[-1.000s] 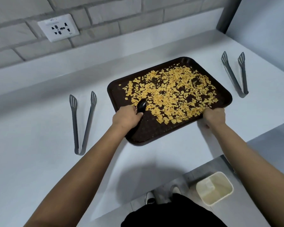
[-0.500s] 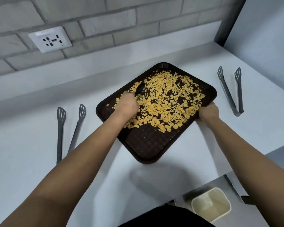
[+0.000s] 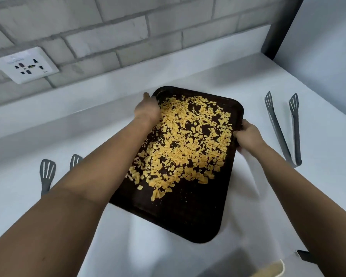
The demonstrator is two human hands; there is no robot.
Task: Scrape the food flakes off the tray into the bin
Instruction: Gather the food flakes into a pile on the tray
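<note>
Tray (image 3: 188, 216) (flakes (image 3: 188, 144) centre frame): right hand (image 3: 248, 136) grips its edge; left hand (image 3: 148, 110) fingers' state indeterminable.

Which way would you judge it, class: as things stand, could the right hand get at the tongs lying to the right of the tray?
Probably yes. The tongs lie beside the right hand with only bare counter between. But that hand grips the tray edge and would have to let go first.
</note>
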